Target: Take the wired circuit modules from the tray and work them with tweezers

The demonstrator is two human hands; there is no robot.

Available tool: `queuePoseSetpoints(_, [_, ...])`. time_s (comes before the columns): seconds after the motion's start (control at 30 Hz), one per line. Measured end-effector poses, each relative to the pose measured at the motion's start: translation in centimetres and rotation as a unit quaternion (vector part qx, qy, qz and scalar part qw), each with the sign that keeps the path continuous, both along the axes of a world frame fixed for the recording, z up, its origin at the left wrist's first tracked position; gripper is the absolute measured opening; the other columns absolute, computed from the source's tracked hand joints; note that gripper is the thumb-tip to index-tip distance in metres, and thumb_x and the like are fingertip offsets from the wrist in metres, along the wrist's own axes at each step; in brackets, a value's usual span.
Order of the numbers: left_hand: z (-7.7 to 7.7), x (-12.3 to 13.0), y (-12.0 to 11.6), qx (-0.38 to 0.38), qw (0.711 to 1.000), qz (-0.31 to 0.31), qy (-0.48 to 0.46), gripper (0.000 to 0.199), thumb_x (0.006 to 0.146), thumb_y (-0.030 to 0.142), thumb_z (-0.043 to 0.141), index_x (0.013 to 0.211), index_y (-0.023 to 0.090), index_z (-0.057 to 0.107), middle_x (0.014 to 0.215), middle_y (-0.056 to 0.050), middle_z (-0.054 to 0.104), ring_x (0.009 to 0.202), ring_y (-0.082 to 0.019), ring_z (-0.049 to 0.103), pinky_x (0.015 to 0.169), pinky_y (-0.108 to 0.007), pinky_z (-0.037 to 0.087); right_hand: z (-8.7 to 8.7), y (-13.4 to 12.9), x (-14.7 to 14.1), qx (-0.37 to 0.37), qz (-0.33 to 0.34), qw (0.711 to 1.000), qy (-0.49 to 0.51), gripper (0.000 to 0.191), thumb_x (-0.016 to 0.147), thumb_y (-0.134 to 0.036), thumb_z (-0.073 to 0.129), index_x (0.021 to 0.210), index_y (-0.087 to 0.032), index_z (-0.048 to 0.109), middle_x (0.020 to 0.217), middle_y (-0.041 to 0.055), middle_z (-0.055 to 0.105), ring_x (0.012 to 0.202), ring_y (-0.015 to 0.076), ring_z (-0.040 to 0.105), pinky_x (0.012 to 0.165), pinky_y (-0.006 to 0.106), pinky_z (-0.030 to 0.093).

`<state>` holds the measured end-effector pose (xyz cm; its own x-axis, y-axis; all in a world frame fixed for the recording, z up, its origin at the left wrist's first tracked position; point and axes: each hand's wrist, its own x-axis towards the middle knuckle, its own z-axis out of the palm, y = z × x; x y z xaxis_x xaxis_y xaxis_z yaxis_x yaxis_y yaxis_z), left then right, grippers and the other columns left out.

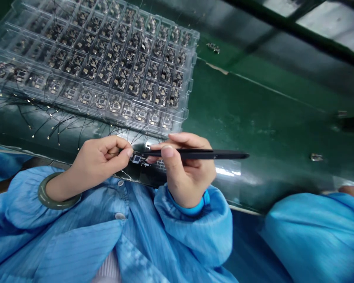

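Near the table's front edge, my left hand pinches the left side of a small circuit board. My right hand is closed round a pair of black tweezers, whose tips point left and reach the board's upper edge. Whether the tips grip anything is too small to tell. Right behind both hands stands a clear plastic tray with several compartments of small circuit boards. Thin black cables with small metal ends hang over its front side at the left.
The table is green. Loose small parts lie on it at the back, at the right and at the far right. Another person's blue sleeve is at the lower right. A dark bar crosses the top right.
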<state>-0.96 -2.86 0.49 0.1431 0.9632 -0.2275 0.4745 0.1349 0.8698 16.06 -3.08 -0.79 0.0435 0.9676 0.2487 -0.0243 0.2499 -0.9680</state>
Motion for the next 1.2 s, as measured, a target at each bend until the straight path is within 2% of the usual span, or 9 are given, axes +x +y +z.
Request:
queuePoseSetpoints(0.3, [-0.1,0.1,0.0,0.004,1.0,-0.01,0.001,0.015,0.08,0.028,0.056,0.073,0.017,0.063,0.045,0.009,0.034,0.04,-0.005,0.027,0.037,-0.017,0.019,-0.1,0.1,0.2,0.01,0.003,0.998,-0.063,0.021,0.086,-0.023,0.062,0.106,-0.028,0.056,0.078,-0.0042,0.071,0.059,0.0122,0.069,0.056,0.026,0.059])
queuePoseSetpoints(0.53, [-0.3,0.0,0.0,0.006,1.0,-0.011,-0.005,0.016,0.08,0.03,0.057,0.074,0.016,0.064,0.045,0.008,0.034,0.04,-0.005,0.028,0.038,-0.017,0.021,-0.4,-0.1,0.1,0.024,-0.014,0.994,-0.108,0.022,0.083,-0.023,0.064,0.104,-0.025,0.056,0.085,-0.0011,0.07,0.07,0.0142,0.07,0.066,0.03,0.06])
queuePoseSetpoints(0.73, [-0.2,-0.1,0.0,0.009,0.999,-0.029,-0.014,0.015,0.079,0.028,0.057,0.073,0.016,0.063,0.044,0.009,0.034,0.039,-0.005,0.028,0.037,-0.016,0.021,-0.6,-0.2,0.4,0.079,0.002,0.989,-0.127,0.027,0.08,-0.015,0.066,0.104,-0.026,0.06,0.088,-0.0015,0.069,0.073,0.0128,0.068,0.066,0.027,0.058])
queuePoseSetpoints(0.8, [-0.1,0.0,-0.1,0.022,0.999,-0.033,-0.009,0.014,0.079,0.026,0.057,0.073,0.016,0.063,0.044,0.009,0.034,0.039,-0.005,0.029,0.038,-0.016,0.022,-0.5,-0.2,0.5,0.094,-0.013,0.985,-0.142,0.025,0.079,-0.015,0.067,0.101,-0.026,0.061,0.087,-0.0015,0.069,0.072,0.0126,0.067,0.065,0.026,0.057])
queuePoseSetpoints(0.9, [-0.2,-0.1,-0.2,0.052,0.998,-0.02,-0.002,0.011,0.079,0.024,0.058,0.073,0.017,0.063,0.044,0.009,0.035,0.039,-0.005,0.029,0.038,-0.016,0.023,-0.1,-0.1,0.7,0.084,-0.072,0.988,-0.111,0.004,0.086,-0.021,0.058,0.087,-0.023,0.061,0.079,-0.0008,0.067,0.07,0.0136,0.065,0.065,0.029,0.055])
queuePoseSetpoints(1.0, [-0.3,0.0,-0.3,0.081,0.997,0.004,-0.003,0.008,0.079,0.023,0.059,0.074,0.018,0.063,0.046,0.009,0.034,0.04,-0.005,0.029,0.038,-0.016,0.023,0.3,-0.2,0.9,0.038,-0.122,0.991,-0.033,0.025,0.094,-0.026,0.041,0.074,-0.022,0.056,0.081,0.0008,0.065,0.072,0.0142,0.063,0.066,0.031,0.054])
queuePoseSetpoints(1.03, [-0.4,0.1,-0.4,0.086,0.996,0.011,-0.006,0.008,0.079,0.023,0.059,0.074,0.018,0.063,0.047,0.01,0.034,0.04,-0.005,0.029,0.038,-0.016,0.023,0.4,-0.3,1.0,0.013,-0.113,0.993,-0.032,0.025,0.095,-0.026,0.04,0.076,-0.023,0.057,0.086,0.0012,0.066,0.073,0.014,0.063,0.066,0.031,0.053])
queuePoseSetpoints(1.1, [-0.5,0.2,-0.4,0.088,0.996,0.02,-0.018,0.008,0.08,0.023,0.059,0.075,0.018,0.063,0.047,0.009,0.035,0.039,-0.005,0.03,0.038,-0.016,0.023,0.4,-0.6,1.1,-0.04,-0.051,0.995,-0.079,0.015,0.093,-0.026,0.046,0.089,-0.024,0.06,0.092,0.0012,0.067,0.076,0.0134,0.064,0.067,0.028,0.052])
queuePoseSetpoints(1.2, [-0.7,0.4,-0.5,0.103,0.994,0.025,-0.031,0.01,0.082,0.023,0.058,0.075,0.018,0.063,0.047,0.009,0.039,0.039,-0.005,0.032,0.037,-0.016,0.025,0.2,-1.1,0.9,-0.074,0.036,0.982,-0.173,0.007,0.087,-0.024,0.058,0.093,-0.023,0.061,0.079,-0.0015,0.068,0.069,0.0113,0.064,0.062,0.023,0.05])
